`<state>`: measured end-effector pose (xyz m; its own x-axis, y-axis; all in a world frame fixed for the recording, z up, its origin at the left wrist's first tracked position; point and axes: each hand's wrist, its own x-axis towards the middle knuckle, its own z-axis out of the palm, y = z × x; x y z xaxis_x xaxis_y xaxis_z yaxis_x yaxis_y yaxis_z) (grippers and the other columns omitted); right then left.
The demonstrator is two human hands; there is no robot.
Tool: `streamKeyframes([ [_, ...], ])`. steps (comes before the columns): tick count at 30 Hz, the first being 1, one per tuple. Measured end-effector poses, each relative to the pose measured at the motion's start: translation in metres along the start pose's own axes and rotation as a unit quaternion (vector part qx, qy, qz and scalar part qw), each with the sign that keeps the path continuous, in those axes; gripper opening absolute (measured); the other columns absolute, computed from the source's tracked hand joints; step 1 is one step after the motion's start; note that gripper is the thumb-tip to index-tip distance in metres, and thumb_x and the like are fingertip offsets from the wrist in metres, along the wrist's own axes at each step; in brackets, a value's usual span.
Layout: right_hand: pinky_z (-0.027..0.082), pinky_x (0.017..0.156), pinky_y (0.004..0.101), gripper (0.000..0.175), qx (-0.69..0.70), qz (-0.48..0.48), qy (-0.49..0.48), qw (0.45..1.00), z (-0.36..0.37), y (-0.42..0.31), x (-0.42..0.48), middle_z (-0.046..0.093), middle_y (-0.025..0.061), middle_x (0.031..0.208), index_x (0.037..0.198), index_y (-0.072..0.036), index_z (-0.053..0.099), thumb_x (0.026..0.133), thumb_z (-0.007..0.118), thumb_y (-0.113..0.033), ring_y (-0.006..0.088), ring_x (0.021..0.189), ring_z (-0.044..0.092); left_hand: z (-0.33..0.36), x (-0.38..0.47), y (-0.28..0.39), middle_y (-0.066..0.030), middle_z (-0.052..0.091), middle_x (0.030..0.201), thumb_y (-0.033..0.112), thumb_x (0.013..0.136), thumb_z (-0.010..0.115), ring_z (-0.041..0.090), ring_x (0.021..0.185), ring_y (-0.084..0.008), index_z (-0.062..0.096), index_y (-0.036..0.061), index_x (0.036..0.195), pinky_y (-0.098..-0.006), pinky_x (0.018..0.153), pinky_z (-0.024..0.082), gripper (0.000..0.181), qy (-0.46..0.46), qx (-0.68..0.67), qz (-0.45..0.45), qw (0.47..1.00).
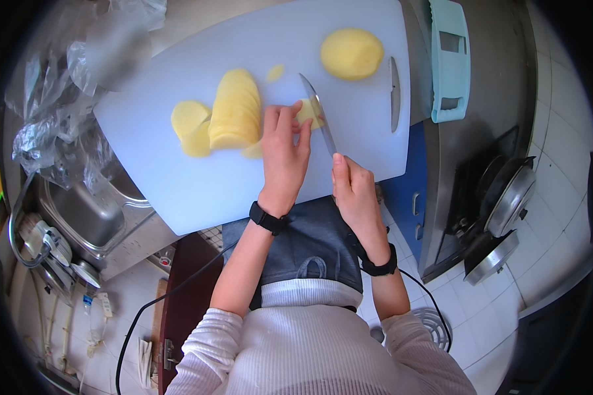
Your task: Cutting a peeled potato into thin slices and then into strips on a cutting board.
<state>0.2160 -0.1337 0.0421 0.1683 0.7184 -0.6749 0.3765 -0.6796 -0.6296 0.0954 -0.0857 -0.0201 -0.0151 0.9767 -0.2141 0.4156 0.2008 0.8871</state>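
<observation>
My right hand (pixel 354 190) grips the handle of a kitchen knife (pixel 329 133), its blade pointing away from me across a white cutting board (pixel 143 148). Against the blade lies a small flat-cut potato piece (pixel 305 111), held by the fingertips of my left hand (pixel 285 148). Left of that hand leans a row of overlapping potato slices (pixel 234 111), with a few loose slices (pixel 191 121) beside it. A thin potato sliver (pixel 275 73) lies farther up the board. One whole peeled potato (pixel 352 53) rests near the far right corner.
A pale turquoise plastic slicer frame (pixel 437 74) lies right of the board. Crumpled clear plastic bags (pixel 49 118) and a steel sink (pixel 86 212) are at the left. Lidded pans (pixel 511 202) sit on the stove at the right. A black cable (pixel 143 308) hangs beside me.
</observation>
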Motion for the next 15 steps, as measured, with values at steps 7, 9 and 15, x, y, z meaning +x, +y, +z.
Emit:
streamKeyframes([
  [7,0.036,0.049,0.0404,0.045,-0.001,-0.026,0.027,0.999,0.008,-0.005,0.009,0.046,0.0215,0.055,0.074,0.006,0.05,0.103,0.049,-0.028,0.0355,0.048,0.038,0.002,0.001,0.0,-0.0089,0.053,0.092,-0.006,0.082,0.069,0.057,0.073,-0.0173,0.064,-0.0036,0.112,-0.0295,0.066,0.05,0.03,0.016,-0.009,-0.001,1.0],
  [9,0.037,0.049,0.0401,0.045,0.007,-0.037,0.026,0.999,0.011,-0.007,0.021,0.046,0.0214,0.055,0.074,0.006,0.051,0.103,0.049,-0.028,0.0339,0.048,0.038,0.002,0.001,-0.001,-0.0091,0.052,0.092,-0.006,0.083,0.068,0.058,0.073,-0.0179,0.064,-0.0036,0.111,-0.0301,0.066,0.05,0.029,0.017,-0.004,0.002,1.0],
  [15,0.037,0.051,0.0386,0.047,0.064,0.0,0.023,0.998,0.007,-0.012,0.03,0.046,0.0201,0.057,0.076,0.006,0.053,0.104,0.046,-0.03,0.026,0.05,0.037,0.004,-0.003,-0.003,-0.014,0.052,0.095,-0.005,0.087,0.062,0.058,0.075,-0.0251,0.06,-0.0029,0.116,-0.0343,0.067,0.05,0.029,0.018,-0.008,0.022,1.0],
])
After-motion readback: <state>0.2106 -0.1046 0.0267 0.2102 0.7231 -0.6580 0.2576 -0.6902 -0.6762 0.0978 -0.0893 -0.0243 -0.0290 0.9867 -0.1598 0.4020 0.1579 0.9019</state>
